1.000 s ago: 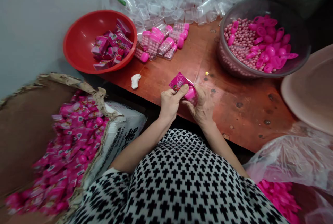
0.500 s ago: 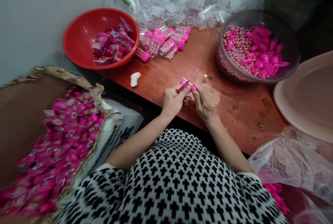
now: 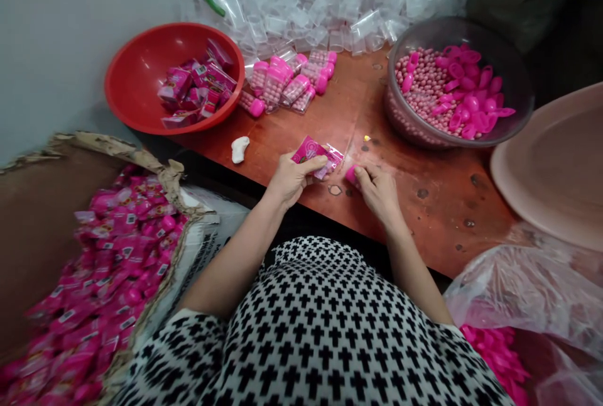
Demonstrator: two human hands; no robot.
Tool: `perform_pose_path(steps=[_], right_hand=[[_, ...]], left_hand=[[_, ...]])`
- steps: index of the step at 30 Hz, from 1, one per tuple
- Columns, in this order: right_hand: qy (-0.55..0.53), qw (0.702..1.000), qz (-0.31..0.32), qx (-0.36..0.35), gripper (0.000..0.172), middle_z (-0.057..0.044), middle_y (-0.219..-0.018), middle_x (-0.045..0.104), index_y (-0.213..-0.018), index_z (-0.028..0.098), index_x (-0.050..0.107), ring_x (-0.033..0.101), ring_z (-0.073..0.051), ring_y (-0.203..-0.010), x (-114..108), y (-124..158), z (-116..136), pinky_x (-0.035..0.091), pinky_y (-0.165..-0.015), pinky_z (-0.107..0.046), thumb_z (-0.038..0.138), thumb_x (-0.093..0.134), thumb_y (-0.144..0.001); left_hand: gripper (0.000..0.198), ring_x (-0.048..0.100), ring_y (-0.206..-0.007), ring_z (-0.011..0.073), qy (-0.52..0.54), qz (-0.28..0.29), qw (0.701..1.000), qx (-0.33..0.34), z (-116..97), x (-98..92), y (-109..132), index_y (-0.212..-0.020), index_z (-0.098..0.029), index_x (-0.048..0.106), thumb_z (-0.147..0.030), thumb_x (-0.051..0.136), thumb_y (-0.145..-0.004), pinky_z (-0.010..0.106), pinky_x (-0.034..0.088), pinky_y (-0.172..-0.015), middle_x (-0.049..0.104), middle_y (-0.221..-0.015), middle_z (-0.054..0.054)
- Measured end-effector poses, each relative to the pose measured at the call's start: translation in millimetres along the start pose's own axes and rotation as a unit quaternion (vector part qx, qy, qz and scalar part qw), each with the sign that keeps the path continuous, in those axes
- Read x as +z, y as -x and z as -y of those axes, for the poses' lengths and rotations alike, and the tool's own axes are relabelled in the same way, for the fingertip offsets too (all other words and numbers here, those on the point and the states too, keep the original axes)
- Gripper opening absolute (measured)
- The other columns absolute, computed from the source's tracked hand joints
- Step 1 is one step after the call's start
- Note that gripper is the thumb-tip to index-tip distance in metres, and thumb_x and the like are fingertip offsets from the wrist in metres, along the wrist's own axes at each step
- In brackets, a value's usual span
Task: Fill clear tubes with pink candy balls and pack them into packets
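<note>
My left hand (image 3: 291,178) is closed on a pink printed wrapper (image 3: 308,149), its thumb pressed flat on top. The wrapper's clear shiny end (image 3: 333,158) sticks out toward the right. A short way to the right, my right hand (image 3: 380,193) pinches a pink plastic cap (image 3: 352,175) between thumb and fingers. Whether a tube is joined to the cap is hidden by the hand. Both hands are just above the front part of the wooden table (image 3: 400,173), with a small gap between wrapper and cap.
Pink packets fill a red bowl (image 3: 134,73) and a torn carton (image 3: 78,137). Pink-capped bead tubes (image 3: 276,85) lie before clear empty tubes (image 3: 306,10). A dark bowl (image 3: 513,66) holds pink beads and pink plastic pieces. A white lump (image 3: 240,149) lies left; a beige basin (image 3: 551,167) right.
My hands have moved apart: the left went slightly left with the wrapper, now showing its printed side. The right moved slightly down with the pink cap. The view has shifted a little.
</note>
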State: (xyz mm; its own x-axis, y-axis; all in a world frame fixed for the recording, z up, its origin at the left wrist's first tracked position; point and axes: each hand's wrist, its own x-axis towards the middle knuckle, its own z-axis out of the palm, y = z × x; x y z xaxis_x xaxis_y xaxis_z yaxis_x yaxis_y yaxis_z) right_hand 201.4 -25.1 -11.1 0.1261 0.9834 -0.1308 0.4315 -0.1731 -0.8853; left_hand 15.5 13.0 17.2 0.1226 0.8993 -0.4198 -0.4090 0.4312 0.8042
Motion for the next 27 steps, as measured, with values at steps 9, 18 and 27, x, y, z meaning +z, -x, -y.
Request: perform_pose_path(steps=[9,18,27], right_hand=[[-0.161,0.982,0.068,-0.074,0.043,-0.004,-0.092,0.074,-0.103,0.023,0.07,0.068,-0.019,-0.081,-15,-26,28,0.057,-0.071,-0.034,0.054,0.078,-0.074],[-0.281,0.959,0.046,0.005,0.032,0.004,-0.064,0.063,-0.078,0.019,0.063,0.057,-0.009,-0.054,0,-41,42,0.047,-0.051,-0.022,0.029,0.089,-0.062],[0.161,0.982,-0.061,-0.071,0.03,-0.01,-0.102,0.071,-0.106,0.019,0.07,0.067,-0.023,-0.084,-28,3,23,0.052,-0.078,-0.038,0.043,0.064,-0.089]], left_hand=[[0.037,0.062,-0.056,0.0115,-0.104,0.134,0.985,0.023,7,15.6,0,-0.084,-0.014,0.076,-0.019,0.093,-0.052,0.022,0.053,-0.054,0.07,-0.07,0.002],[0.032,0.071,-0.064,0.019,-0.098,0.16,0.982,-0.009,7,5.2,3,-0.082,-0.013,0.078,-0.036,0.09,-0.064,0.029,0.059,-0.06,0.076,-0.079,0.009],[0.03,0.069,-0.061,0.0123,0.03,-0.041,0.998,-0.031,12,6.6,-5,-0.067,-0.012,0.067,-0.028,0.091,-0.064,0.021,0.059,-0.057,0.072,-0.069,0.004]])
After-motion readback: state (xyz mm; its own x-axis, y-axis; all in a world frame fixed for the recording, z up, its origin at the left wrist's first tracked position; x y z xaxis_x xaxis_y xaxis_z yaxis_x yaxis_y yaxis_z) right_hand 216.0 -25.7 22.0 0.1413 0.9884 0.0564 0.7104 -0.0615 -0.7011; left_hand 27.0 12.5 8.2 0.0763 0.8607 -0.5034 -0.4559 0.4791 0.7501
